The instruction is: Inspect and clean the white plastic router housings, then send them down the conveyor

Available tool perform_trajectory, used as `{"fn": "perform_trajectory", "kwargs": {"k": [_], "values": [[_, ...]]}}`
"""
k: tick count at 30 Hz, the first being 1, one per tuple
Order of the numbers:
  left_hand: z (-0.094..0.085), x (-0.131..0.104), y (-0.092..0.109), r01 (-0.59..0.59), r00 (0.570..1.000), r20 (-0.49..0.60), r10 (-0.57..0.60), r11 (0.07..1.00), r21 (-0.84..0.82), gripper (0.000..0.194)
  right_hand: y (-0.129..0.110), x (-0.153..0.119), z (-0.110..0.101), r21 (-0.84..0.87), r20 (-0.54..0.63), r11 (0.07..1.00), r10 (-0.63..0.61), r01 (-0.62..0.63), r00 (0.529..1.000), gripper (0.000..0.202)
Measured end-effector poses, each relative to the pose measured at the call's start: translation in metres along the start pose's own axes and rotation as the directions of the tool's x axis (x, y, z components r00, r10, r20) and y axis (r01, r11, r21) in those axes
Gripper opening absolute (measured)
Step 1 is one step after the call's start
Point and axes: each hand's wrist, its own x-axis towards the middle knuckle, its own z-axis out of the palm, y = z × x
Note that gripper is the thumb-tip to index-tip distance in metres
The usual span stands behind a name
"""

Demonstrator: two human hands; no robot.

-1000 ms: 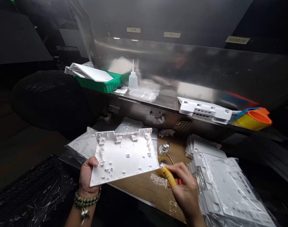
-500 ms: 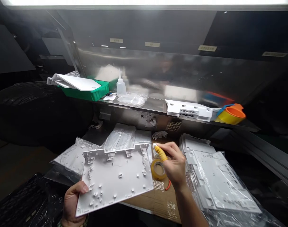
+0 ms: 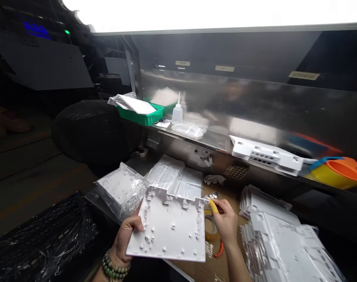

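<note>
A white plastic housing panel, its inner face with posts and clips turned up, is tilted above the bench. My left hand grips its left edge, thumb on the inner face and fingers underneath. My right hand is at the panel's upper right corner, fingers pinched together, with a yellow finger cot on one digit. Whatever sits in that pinch is too small and hidden to name. Behind the right hand, a roll of tape lies on the brown cardboard.
Bagged white panels lie at left, a stack of panels at right. Clear plastic bags lie behind. The shelf bears a green bin, a squeeze bottle, a white housing and an orange-and-yellow tape dispenser.
The camera view has turned left. My right hand, apart from the panel before with a bit of white at its fingertips, is now at the panel's upper right corner. My left hand keeps its hold.
</note>
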Motion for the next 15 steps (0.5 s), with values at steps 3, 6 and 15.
{"fn": "perform_trajectory", "kwargs": {"k": [3, 6, 15], "values": [[0.010, -0.004, -0.007, 0.002, 1.000, -0.032, 0.001, 0.997, 0.082, 0.113, -0.012, -0.007, 0.005, 0.082, -0.038, 0.996, 0.033, -0.030, 0.999, 0.022], [0.020, -0.008, -0.017, -0.025, 0.999, 0.036, 0.018, 0.978, 0.208, 0.103, -0.055, -0.015, 0.013, 0.196, 0.009, 0.981, 0.002, -0.004, 1.000, 0.014], [0.029, -0.007, -0.044, -0.115, 0.992, 0.099, 0.083, 0.915, 0.386, 0.084, -0.074, -0.033, 0.045, 0.133, 0.106, 0.976, -0.185, 0.171, 0.977, 0.020]]}}
